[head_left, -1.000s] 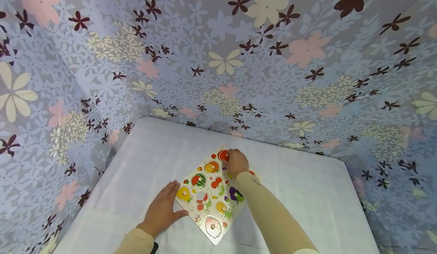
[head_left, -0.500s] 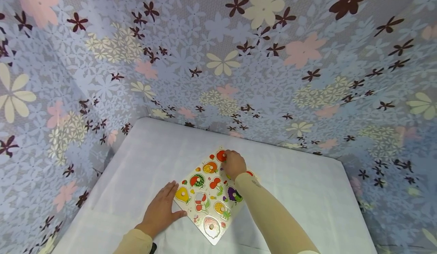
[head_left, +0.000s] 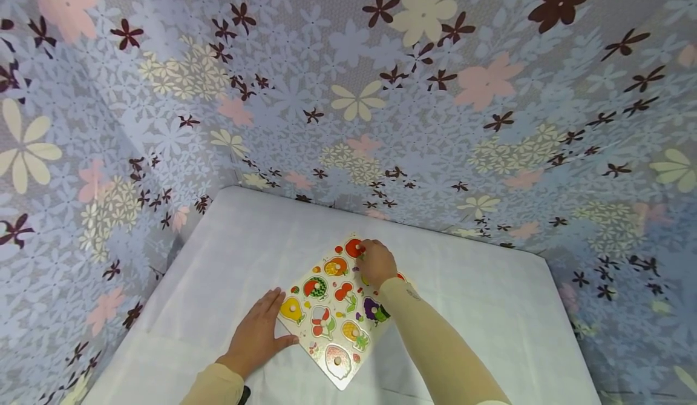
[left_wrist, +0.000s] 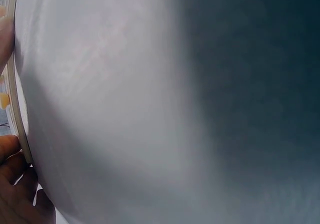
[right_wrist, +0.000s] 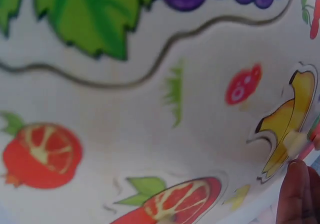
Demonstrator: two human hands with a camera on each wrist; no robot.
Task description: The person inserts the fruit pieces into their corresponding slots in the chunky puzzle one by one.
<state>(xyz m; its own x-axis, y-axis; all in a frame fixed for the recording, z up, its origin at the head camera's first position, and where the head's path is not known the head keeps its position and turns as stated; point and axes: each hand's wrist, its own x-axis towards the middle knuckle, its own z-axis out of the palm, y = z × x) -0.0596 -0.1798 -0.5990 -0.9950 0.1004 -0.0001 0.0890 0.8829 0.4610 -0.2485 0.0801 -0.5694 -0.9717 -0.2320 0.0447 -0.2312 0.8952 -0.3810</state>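
Note:
A wooden fruit puzzle board (head_left: 342, 383) lies turned cornerwise on the white table, filled with knobbed pieces. At its far corner my right hand (head_left: 379, 264) pinches the knob of a round red fruit piece (head_left: 352, 247), which sits at its slot. In the right wrist view the fingertips (right_wrist: 297, 189) are by the red piece's edge, past the banana piece (right_wrist: 287, 121). My left hand (head_left: 256, 332) rests on the table at the board's left side, fingers straight, thumb at the edge. The left wrist view shows fingers (left_wrist: 15, 176) against the board's rim (left_wrist: 19, 119).
Pear (head_left: 292, 310), watermelon (head_left: 315, 287), orange (head_left: 336, 266), cherry (head_left: 344, 293), grape (head_left: 373, 309) and pineapple (head_left: 356, 334) pieces fill other slots. My right forearm covers the board's right side. Flower-patterned curtains (head_left: 359, 151) surround the table (head_left: 463, 284).
My right hand stays at the red fruit piece, shifting only slightly. The left hand and the board hold still; the whole view drifts a little.

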